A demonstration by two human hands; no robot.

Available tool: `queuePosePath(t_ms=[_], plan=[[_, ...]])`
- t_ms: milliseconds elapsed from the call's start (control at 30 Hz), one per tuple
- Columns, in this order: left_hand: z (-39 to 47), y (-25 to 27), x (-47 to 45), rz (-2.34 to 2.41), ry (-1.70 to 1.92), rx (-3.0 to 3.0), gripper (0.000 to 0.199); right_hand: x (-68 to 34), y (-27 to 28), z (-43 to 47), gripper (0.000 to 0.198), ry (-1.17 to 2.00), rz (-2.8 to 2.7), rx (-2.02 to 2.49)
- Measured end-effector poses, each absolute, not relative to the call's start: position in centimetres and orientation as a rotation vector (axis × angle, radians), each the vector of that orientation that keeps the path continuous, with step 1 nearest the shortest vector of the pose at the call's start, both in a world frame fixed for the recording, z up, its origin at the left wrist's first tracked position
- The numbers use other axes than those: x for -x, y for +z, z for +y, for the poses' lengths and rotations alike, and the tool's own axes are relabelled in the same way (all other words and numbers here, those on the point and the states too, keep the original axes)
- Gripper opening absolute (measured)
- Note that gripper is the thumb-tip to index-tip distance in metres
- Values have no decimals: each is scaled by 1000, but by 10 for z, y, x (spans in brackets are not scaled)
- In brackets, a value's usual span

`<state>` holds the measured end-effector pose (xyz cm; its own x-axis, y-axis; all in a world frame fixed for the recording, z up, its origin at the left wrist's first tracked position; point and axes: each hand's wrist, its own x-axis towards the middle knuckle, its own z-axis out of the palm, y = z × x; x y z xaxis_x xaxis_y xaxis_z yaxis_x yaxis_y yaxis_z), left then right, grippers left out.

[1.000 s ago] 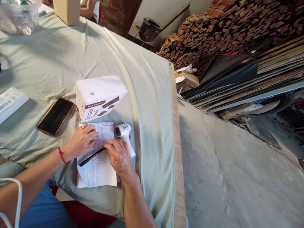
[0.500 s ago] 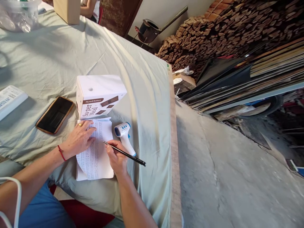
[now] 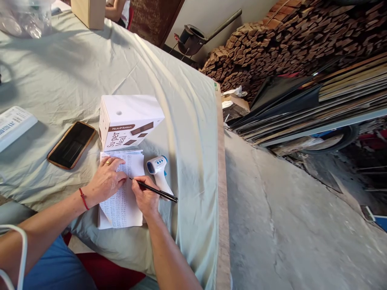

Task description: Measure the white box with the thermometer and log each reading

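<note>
Nearest the viewer, a white looped tube crosses the lower left corner, beside blue clothing. The left hand, with a red bracelet at the wrist and a ring, lies on the written sheets; its fingers are loosely bent and slightly spread, gripping nothing. The right hand has thumb and fingers closed on a black pen, whose shaft slants back over the hand. The pen's tip points to the writing, near the left thumb – whether it touches the paper cannot be told.

Just right of the sheets lies a white-and-blue gun-shaped thermometer, partly behind the pen. To the left is a dark-screened phone in an orange-brown case; farther left, a white pack. Immediately beyond the sheets stands a white box marked "NutriMotion" – all upon a pale green cloth.

At the cloth's far end are a clear container and a cardboard box, with another person's arm behind. Beyond the table stand a long-handled pot and stacked firewood.
</note>
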<state>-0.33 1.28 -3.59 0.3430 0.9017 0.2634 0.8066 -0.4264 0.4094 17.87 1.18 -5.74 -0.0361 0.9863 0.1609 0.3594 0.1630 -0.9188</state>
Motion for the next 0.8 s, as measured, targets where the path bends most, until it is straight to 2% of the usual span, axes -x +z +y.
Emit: queuePosePath(t_ms=[800], plan=[[14,-37,4,1545,646,-2421,22,-179,-62,12,17,829,-1591,1348]])
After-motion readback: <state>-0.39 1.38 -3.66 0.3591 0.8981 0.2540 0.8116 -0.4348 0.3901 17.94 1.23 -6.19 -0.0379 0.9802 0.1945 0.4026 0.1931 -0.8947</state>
